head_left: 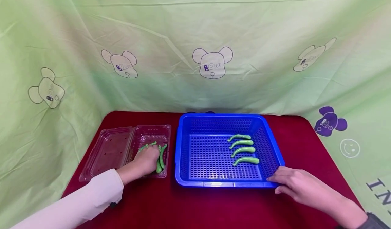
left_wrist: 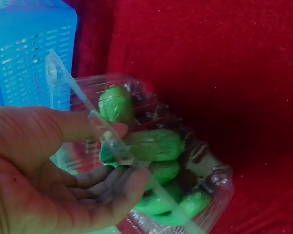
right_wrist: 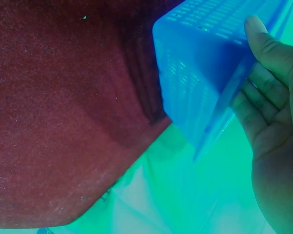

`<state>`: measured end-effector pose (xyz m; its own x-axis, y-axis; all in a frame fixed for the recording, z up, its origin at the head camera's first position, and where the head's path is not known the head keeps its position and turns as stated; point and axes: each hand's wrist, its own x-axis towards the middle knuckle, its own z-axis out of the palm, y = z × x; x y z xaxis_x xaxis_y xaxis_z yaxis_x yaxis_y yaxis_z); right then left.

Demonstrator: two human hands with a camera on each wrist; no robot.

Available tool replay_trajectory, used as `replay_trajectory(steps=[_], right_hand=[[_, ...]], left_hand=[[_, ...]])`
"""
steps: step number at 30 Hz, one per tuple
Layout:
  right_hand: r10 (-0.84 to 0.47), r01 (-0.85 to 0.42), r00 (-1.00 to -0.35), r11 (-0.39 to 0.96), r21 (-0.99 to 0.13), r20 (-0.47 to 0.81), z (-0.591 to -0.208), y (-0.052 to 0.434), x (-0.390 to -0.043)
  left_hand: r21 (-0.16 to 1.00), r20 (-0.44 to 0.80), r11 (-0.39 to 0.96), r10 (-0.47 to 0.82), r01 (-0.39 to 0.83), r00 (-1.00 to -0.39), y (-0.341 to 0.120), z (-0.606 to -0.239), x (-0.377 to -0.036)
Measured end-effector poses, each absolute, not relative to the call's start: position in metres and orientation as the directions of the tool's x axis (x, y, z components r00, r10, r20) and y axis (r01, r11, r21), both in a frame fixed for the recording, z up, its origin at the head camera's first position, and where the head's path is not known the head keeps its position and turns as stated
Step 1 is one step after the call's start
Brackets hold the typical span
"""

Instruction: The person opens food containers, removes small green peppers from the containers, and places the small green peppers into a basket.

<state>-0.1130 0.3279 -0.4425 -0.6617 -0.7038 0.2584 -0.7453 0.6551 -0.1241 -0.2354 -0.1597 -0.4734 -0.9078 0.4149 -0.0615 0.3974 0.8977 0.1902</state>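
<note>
Left hand partly hides boxed vegetables, grip indeterminable; right hand clamps blue basket, whose four vegetables lie crosswise, thin ends left.

The basket was blue, patterned with rows of small holes; the vegetables were light green, the box colourless and see-through, the tablecloth dark red; the curtain was pale green, printed with dark-outlined mouse heads and a solid purple one; the left sleeve was off-white
</note>
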Motion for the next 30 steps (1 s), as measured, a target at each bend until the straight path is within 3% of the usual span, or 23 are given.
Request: replay_trajectory(steps=[5, 15, 23, 30], right_hand=[[-0.707, -0.749, -0.657, 0.653, -0.115, 0.263, -0.442, 0.328, -0.114], [-0.709, -0.750, -0.656, 0.651, -0.118, 0.261, -0.443, 0.329, -0.114], [-0.707, -0.745, -0.663, 0.656, -0.122, 0.248, -0.443, 0.329, -0.113], [-0.707, -0.746, -0.661, 0.656, -0.118, 0.252, -0.443, 0.328, -0.113]], left_hand=[[0.229, -0.091, 0.901, 0.396, 0.368, -0.914, -0.160, -0.476, -0.235], [0.139, -0.072, 0.946, 0.306, 0.294, -0.949, -0.155, -0.449, -0.252], [0.173, 0.181, 0.882, 0.410, 0.439, -0.894, -0.127, -0.399, -0.274], [0.155, 0.195, 0.834, 0.499, 0.529, -0.844, -0.062, -0.377, -0.281]])
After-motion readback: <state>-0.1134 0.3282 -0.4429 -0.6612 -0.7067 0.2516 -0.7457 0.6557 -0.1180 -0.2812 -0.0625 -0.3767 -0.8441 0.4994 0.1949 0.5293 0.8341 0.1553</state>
